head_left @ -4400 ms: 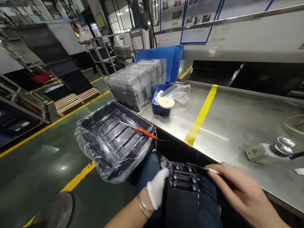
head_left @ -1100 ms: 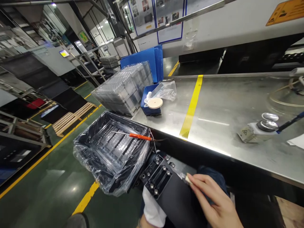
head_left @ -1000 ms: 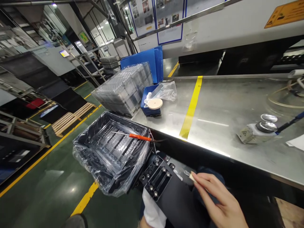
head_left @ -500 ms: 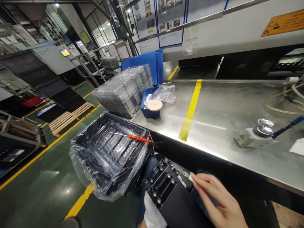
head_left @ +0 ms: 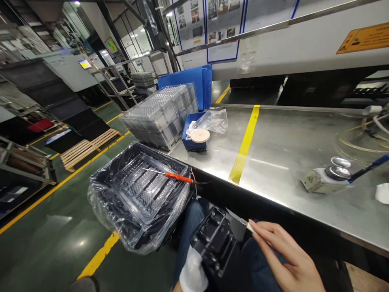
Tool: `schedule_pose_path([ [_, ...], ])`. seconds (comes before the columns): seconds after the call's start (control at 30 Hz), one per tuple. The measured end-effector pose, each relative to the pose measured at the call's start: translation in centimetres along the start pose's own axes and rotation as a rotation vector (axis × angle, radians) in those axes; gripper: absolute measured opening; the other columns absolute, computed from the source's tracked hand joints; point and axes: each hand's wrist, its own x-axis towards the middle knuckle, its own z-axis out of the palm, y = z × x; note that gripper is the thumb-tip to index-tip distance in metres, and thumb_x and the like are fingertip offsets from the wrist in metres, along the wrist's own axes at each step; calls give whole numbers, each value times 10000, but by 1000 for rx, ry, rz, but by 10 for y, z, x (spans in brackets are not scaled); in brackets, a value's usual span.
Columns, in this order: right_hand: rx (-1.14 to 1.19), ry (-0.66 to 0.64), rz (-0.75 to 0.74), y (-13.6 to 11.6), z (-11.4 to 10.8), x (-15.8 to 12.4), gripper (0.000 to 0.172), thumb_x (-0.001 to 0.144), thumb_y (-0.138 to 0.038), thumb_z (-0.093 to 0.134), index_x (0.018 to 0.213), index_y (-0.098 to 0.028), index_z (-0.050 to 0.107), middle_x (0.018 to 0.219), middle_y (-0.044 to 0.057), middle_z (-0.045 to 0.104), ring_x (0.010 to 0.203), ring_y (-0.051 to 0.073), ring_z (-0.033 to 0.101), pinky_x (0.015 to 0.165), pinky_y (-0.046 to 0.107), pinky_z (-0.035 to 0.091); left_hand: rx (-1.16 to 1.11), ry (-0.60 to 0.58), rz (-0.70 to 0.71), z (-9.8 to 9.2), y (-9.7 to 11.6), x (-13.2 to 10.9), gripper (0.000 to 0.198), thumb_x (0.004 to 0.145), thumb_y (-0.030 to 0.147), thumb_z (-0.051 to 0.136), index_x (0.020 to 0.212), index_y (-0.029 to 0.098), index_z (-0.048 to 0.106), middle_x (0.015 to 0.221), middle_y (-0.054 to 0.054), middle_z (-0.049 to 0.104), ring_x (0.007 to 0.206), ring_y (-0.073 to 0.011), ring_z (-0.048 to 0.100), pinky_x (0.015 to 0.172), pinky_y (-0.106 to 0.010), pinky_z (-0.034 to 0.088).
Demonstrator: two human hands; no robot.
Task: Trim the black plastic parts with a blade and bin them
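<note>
A black part (head_left: 217, 239) with open slots and small round fittings is tilted above my lap, slightly blurred. My left hand (head_left: 193, 271), in what looks like a white glove or cloth, holds it from its lower left side; the fingers are mostly hidden. To the right of the part, my right hand (head_left: 284, 253) pinches a slim tool (head_left: 247, 225) between thumb and fingers. This tool has a short cream handle and a thin, blade-like tip pointing toward the part. The tip appears apart from the part.
An orange-handled screwdriver (head_left: 179, 177) lies across a plastic-lined black crate (head_left: 105, 172) on my left. The steel bench (head_left: 273, 134) carries a blue bin (head_left: 187, 140) with a round pale disc (head_left: 200, 136), stacked clear trays (head_left: 152, 117) and a metal-topped bottle (head_left: 325, 180).
The black part has tilted, its slotted face now at a different angle, and shifted slightly right. My right hand and the slim tool have moved a little right.
</note>
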Motion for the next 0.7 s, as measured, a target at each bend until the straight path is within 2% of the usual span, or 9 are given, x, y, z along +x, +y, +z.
schedule_pose_path([
  [0.1,22,-50,-25,-2,-5,3,223,989,-254,605,1150,-272,757,911,45,737,808,140,745,733,159,589,517,-70,191,-8,9,0,781,757,450,808,1475,293,544,1418,-116,617,1309,-367,570,1170,-471,419],
  [0.17,-27,-62,-23,-3,-8,3,227,993,-268,599,1155,-282,758,902,44,740,791,143,742,709,167,591,785,-27,272,-17,8,-5,837,739,361,820,1509,288,499,1425,-141,590,1312,-384,554,1166,-474,409],
  [0.23,-56,-61,-5,-3,-10,3,231,994,-271,598,1168,-288,749,909,42,738,795,142,739,709,171,590,889,8,324,-27,4,-11,822,784,342,775,1539,300,453,1482,-142,531,1364,-388,505,1186,-468,378],
  [0.33,-6,-98,-2,-2,-12,2,235,988,-242,602,1173,-282,742,924,45,735,820,137,736,733,168,587,992,-38,367,-38,-2,-17,835,845,336,716,1590,332,338,1546,-114,465,1408,-348,471,1209,-432,352],
  [0.43,-1,-75,43,1,-12,2,193,977,-296,623,1101,-285,771,909,36,744,815,134,739,752,155,579,991,-77,314,-45,-2,-18,742,875,322,688,1559,347,403,1541,-89,493,1397,-329,492,1209,-425,362],
  [0.5,79,-98,201,2,-11,1,209,967,-403,634,1005,-266,787,862,33,747,762,144,738,716,164,583,858,-101,258,-45,2,-16,662,864,346,697,1497,349,507,1515,-73,533,1378,-344,509,1192,-435,390],
  [0.57,253,-222,430,1,-9,1,389,965,-539,595,820,-220,764,702,24,696,603,134,671,571,169,550,713,-162,205,-41,8,-13,632,845,373,708,1459,348,558,1464,-65,587,1344,-355,537,1174,-449,415],
  [0.6,337,-296,527,1,-8,1,495,964,-604,558,730,-201,725,608,11,634,522,118,595,499,171,504,664,-196,186,-38,12,-12,624,840,380,709,1448,347,571,1443,-62,605,1330,-356,548,1170,-453,418],
  [0.7,481,-466,656,0,-2,0,649,962,-704,475,626,-173,636,491,-30,455,459,86,390,435,182,374,608,-245,139,-29,22,-8,562,850,376,701,1404,337,618,1378,-62,652,1278,-348,592,1152,-457,438],
])
